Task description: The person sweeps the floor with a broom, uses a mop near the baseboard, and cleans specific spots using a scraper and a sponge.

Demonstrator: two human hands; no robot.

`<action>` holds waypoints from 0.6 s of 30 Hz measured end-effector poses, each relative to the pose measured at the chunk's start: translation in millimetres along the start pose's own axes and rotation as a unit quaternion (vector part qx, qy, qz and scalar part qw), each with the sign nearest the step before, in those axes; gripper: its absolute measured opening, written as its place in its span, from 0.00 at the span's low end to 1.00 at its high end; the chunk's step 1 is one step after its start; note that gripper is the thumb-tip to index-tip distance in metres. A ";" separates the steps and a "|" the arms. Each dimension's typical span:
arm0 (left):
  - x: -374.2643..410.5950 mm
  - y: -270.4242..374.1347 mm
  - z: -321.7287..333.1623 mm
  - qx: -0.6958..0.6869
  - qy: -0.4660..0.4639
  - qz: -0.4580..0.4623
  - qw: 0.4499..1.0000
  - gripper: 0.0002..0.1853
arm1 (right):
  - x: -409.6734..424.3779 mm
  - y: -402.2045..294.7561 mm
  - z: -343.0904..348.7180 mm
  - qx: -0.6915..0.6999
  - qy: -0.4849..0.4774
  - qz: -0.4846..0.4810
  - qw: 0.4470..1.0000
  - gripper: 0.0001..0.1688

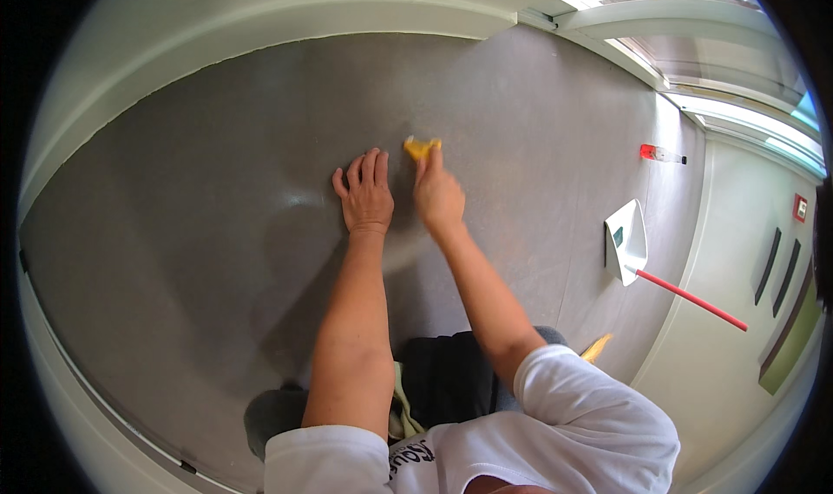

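Note:
My left hand (pixel 368 195) rests palm down on the grey-brown floor (pixel 260 136), its fingers a little apart and nothing seen in it. Just right of it, my right hand (pixel 440 191) grips a small yellow tool (pixel 422 148), which looks like a scraper. The tool's wide end is against or close above the floor; the fingers hide its other end. Both arms reach forward from white short sleeves.
At the right are a white dustpan (pixel 626 240) with a red handle (pixel 693 300) and a bottle with red liquid (pixel 654 152). A yellow object (pixel 597 349) lies near my right knee. Pale walls (pixel 273 22) and glazed frames border the floor.

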State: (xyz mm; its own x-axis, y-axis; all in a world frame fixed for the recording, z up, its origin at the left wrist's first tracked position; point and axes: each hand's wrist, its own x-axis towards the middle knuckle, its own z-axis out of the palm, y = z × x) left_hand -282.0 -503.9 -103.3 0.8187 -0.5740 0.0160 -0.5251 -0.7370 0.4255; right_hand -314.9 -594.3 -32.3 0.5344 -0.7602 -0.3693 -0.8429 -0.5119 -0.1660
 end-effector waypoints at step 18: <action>-23.8 -71.9 -45.6 0.020 0.122 -0.102 0.987 0.18 | -61.0 -25.1 1.3 -0.011 -0.125 -0.056 0.991 0.28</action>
State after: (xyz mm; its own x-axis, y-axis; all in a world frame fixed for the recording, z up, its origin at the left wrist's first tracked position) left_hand -253.2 -420.9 -93.0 0.9375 -0.3128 0.1525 -0.3480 -0.8450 0.4060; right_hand -326.4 -534.6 -6.8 0.5895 -0.5777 -0.5646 -0.7767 -0.5974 -0.1997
